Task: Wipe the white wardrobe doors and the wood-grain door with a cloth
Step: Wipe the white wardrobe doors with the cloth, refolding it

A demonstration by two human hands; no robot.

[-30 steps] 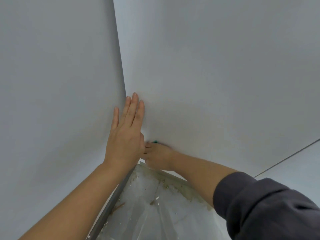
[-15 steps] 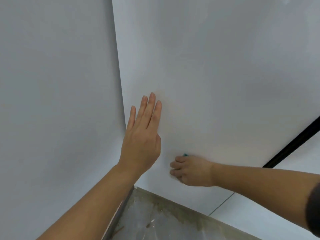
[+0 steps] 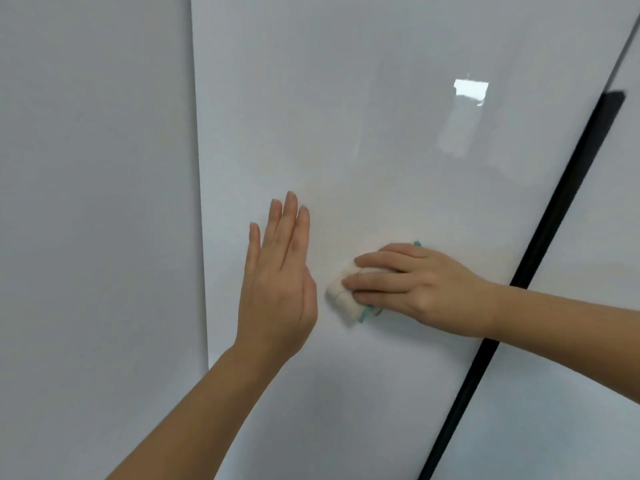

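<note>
A glossy white wardrobe door (image 3: 381, 133) fills the middle of the view. My left hand (image 3: 277, 282) lies flat against it with straight fingers pointing up. Just to its right, my right hand (image 3: 415, 289) presses a folded white cloth with a teal edge (image 3: 341, 296) onto the same door, fingers stretched over the cloth and pointing left. Most of the cloth is hidden under my fingers and palm. The wood-grain door is out of view.
A plain white panel or wall (image 3: 97, 237) stands to the left of the door's edge. A dark gap (image 3: 540, 251) runs diagonally on the right, with a second white door (image 3: 588, 341) beyond it. A window reflection (image 3: 467, 109) shines on the door.
Both hands have moved up and to the right on the door, away from its lower left corner. The floor has left the view. The cloth now shows under my right fingers.
</note>
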